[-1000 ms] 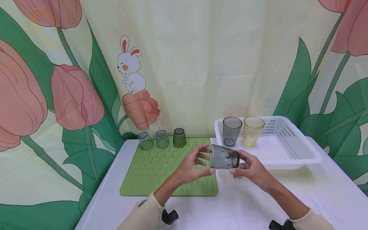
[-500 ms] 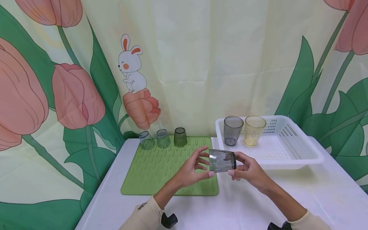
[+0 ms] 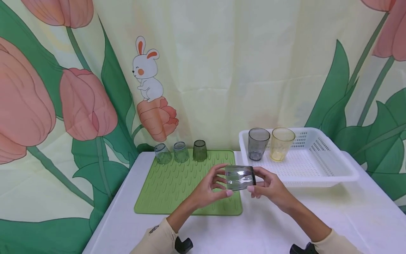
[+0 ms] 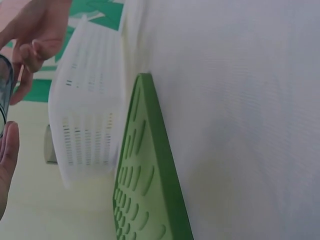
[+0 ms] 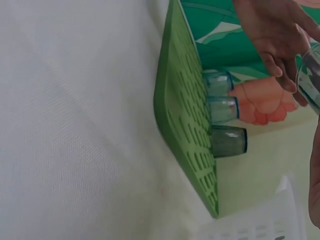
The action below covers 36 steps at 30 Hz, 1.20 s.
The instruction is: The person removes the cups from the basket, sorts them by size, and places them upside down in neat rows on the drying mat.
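A smoky grey drinking glass point(image 3: 240, 178) lies on its side in the air, above the front right part of a green drying mat point(image 3: 187, 197). At its base end, my right hand point(image 3: 271, 185) pinches it between thumb and fingers. Around the open rim end curl the fingers and thumb of my left hand point(image 3: 210, 188). In the right wrist view the left hand point(image 5: 277, 42) is beside the glass's rim point(image 5: 310, 80). Only part of the glass point(image 4: 4, 87) shows in the left wrist view, next to the right hand's fingers point(image 4: 30, 55).
Three upside-down glasses line the mat's back edge: two bluish point(image 3: 162, 154) point(image 3: 181, 152) and one dark grey point(image 3: 200, 151). A white perforated basket point(image 3: 317, 169) at the right holds an upright grey glass point(image 3: 258, 144) and a yellow glass point(image 3: 281, 144). A printed curtain point(image 3: 203, 70) hangs behind.
The held glass has shifted slightly left and down and tilts differently, its rim now deeper between the left hand's fingers. Both hands have moved a little left with it.
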Each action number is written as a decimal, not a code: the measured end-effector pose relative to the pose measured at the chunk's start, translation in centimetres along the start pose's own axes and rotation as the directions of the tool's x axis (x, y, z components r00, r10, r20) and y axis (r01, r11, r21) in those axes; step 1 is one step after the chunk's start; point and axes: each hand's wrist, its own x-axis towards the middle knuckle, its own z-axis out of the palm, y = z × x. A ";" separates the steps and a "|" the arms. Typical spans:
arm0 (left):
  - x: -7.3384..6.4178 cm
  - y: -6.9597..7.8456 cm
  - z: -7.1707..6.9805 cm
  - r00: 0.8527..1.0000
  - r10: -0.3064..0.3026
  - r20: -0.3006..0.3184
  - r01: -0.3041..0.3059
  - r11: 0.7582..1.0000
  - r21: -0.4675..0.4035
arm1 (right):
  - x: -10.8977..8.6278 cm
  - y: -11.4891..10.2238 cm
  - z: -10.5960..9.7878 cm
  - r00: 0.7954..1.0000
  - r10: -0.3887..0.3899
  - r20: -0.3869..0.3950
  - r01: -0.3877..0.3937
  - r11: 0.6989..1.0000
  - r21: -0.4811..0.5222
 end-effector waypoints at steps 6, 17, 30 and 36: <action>-0.5 0.0 -0.5 1.000 0.004 -0.014 -0.004 1.000 -0.017 | 0.8 -0.4 0.8 0.999 -0.035 0.015 0.035 0.999 0.004; -2.1 -0.4 -1.8 0.997 -0.040 -0.071 0.041 0.999 0.015 | 2.9 -1.8 2.0 0.997 -0.077 0.000 0.077 0.997 -0.002; -6.3 -2.7 -4.5 0.978 -0.160 -0.135 0.181 0.970 0.163 | 6.3 -2.3 3.7 0.996 0.014 -0.087 -0.022 0.996 -0.086; -8.2 -3.8 -5.7 0.952 -0.246 -0.182 0.284 0.933 0.222 | 8.2 -2.2 4.8 0.987 0.066 -0.148 -0.085 0.988 -0.125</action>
